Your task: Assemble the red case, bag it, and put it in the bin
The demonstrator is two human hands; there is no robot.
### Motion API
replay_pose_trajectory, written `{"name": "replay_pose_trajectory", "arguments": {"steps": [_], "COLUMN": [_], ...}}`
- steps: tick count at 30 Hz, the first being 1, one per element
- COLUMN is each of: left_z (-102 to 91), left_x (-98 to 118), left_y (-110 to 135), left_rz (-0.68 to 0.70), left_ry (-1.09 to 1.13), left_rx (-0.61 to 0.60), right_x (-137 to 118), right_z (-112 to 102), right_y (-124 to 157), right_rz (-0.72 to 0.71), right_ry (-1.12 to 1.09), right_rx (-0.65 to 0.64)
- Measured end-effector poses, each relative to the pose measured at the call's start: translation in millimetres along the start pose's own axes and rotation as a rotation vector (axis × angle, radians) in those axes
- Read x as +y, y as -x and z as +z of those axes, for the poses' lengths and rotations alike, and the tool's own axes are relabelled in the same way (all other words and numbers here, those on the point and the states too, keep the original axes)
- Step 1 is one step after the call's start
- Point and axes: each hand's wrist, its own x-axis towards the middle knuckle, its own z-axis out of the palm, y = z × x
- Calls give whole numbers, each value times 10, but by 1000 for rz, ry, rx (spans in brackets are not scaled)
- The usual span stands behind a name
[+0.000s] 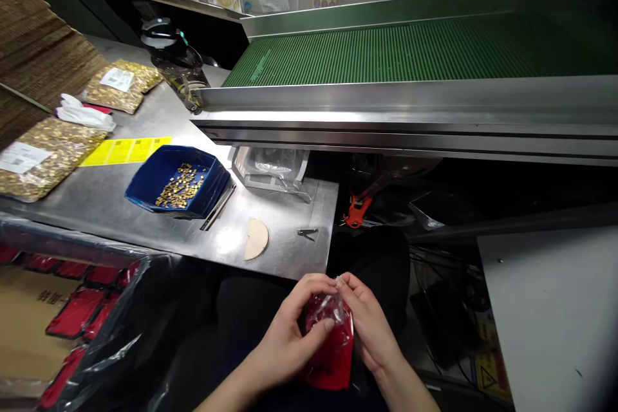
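Note:
Over my lap I hold a flat red item in a clear plastic bag (pixel 333 360). My left hand (pixel 302 328) grips its left side, thumb lying across the front and fingertips at the top edge. At the upper right corner my right hand (pixel 364 318) pinches the clear plastic, its fingertips meeting those of the left. What exactly the red item is cannot be made out. On the metal table (pixel 284 257) beyond lie a pale, nearly half-round piece (pixel 256 239) and small dark nippers (pixel 307 233). A blue bin (pixel 207 183) of small brass-coloured parts (pixel 181 190) stands farther left.
A green ribbed conveyor (pixel 386 51) with a metal rail crosses the back. Bags of brass parts (pixel 58 148) and a bottle (pixel 171 55) stand at left. Below them, a lined carton (pixel 29 309) holds red packs (pixel 77 311). An orange-handled tool (pixel 357 211) hangs under the conveyor.

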Motion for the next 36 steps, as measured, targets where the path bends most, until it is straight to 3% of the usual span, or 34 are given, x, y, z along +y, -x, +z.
{"name": "replay_pose_trajectory", "arguments": {"steps": [3,8,11,14,20,24,27,32,34,36], "left_z": [104,109,108,127,86,-37,-117,-134,-114,-88], "left_x": [-142,-209,-218,-237,-198,-33,71,108,129,156], "left_y": [8,-24,-46,-56,21,117,149,154,168,189], "left_rz": [-130,-181,-235,-287,-237,-175,-167,-143,-116,-101], "left_ry": [84,-16,-62,-66,-130,-237,-244,-172,-154,-101], "left_rx": [129,215,188,158,176,-7,-104,4,17,39], "right_x": [-19,-263,-341,-349,-341,-338,-332,-334,-343,-346], "right_z": [-62,-59,-7,27,19,20,24,12,28,74], "right_y": [8,130,242,325,415,469,472,375,341,329], "right_rz": [-106,-320,-479,-589,-548,-482,-439,-454,-403,-319], "right_ry": [191,843,1235,1438,1570,1630,1549,1323,1329,1334], "right_rx": [7,26,-50,-157,-267,-316,-332,-82,-73,-142]}}
